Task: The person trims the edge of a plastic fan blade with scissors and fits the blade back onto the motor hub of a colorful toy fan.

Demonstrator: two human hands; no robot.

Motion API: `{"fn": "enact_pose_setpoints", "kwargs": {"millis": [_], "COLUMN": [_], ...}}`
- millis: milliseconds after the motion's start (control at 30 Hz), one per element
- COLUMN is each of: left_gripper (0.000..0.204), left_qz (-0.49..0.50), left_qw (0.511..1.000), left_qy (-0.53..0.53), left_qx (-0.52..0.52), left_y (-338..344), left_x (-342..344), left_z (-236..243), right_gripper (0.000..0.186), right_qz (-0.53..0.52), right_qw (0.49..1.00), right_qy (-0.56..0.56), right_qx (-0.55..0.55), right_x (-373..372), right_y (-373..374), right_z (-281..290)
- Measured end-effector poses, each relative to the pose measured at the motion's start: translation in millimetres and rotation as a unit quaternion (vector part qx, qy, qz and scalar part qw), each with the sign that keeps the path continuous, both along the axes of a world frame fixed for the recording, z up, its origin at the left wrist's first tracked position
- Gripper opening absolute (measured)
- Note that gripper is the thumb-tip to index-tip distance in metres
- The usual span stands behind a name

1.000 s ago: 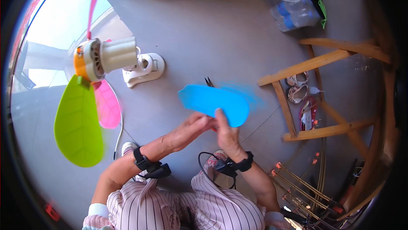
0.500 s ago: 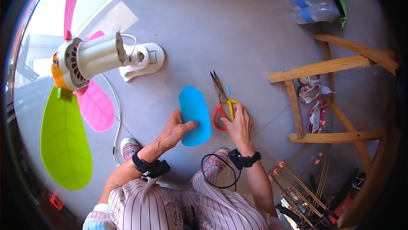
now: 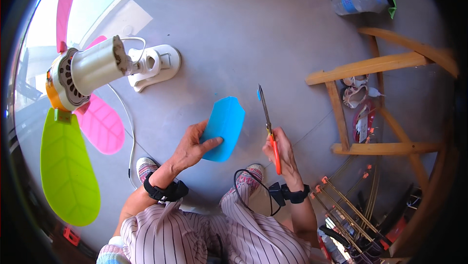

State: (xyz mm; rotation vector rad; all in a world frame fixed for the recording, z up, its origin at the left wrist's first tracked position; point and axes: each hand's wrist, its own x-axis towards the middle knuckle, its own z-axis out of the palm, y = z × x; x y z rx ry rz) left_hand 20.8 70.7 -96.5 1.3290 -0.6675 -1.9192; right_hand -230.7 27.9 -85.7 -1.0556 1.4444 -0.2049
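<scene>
My left hand pinches a flat blue sheet by its lower left edge, thumb on top. The sheet has a rounded bottom and an angled, trimmed upper end. In my right hand is a pair of scissors with a red handle on the side facing me. They are turned nearly edge-on, blades pointing away from me. The scissors are apart from the sheet, to its right. A small blue scrap shows beside the blade tips; whether it touches them I cannot tell.
At the left stands a white fan with pink blades and a green blade; its cable runs along the floor. A wooden frame and a metal rack are on the right. Bottles lie at the far right.
The scissors have turned from lying flat in view to edge-on, as my right hand rotated. The blue sheet has tilted, its upper end swinging right. The view has shifted slightly.
</scene>
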Motion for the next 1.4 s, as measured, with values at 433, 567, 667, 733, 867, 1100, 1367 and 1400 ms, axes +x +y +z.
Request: {"fn": "enact_pose_setpoints", "kwargs": {"millis": [433, 567, 667, 733, 867, 1100, 1367, 1400], "left_gripper": [0.04, 0.041, 0.034, 0.034, 0.034, 0.032, 0.03, 0.029], "left_qz": [-0.085, -0.077, -0.06, -0.071, -0.074, -0.091, -0.086, -0.092], "left_qw": [0.995, 0.996, 0.997, 0.996, 0.996, 0.996, 0.995, 0.995], "left_qy": [-0.037, -0.033, -0.045, -0.039, -0.028, 0.008, 0.044, 0.041], "left_qx": [-0.03, -0.023, -0.035, -0.039, -0.038, -0.015, -0.003, 0.0], "left_y": [5, 6, 5, 5, 6, 14, 14, 13], "left_x": [-2, -5, -8, -9, -8, -6, -2, -1], "left_z": [-5, -4, -1, -2, -1, -5, -2, 0], "right_gripper": [0.053, 0.061, 0.062, 0.062, 0.062, 0.061, 0.057, 0.056], "right_qz": [0.236, 0.237, 0.248, 0.255, 0.267, 0.296, 0.294, 0.293], "right_qw": [0.969, 0.964, 0.96, 0.957, 0.948, 0.935, 0.934, 0.934], "right_qy": [0.056, 0.094, 0.1, 0.098, 0.116, 0.141, 0.119, 0.114], "right_qx": [-0.044, -0.072, -0.088, -0.101, -0.124, -0.137, -0.163, -0.172], "right_x": [7, 4, 6, 6, 7, 12, 14, 13], "right_y": [-10, -5, -2, -2, 0, 3, 6, 7], "right_z": [42, 36, 35, 36, 39, 41, 37, 36]}}
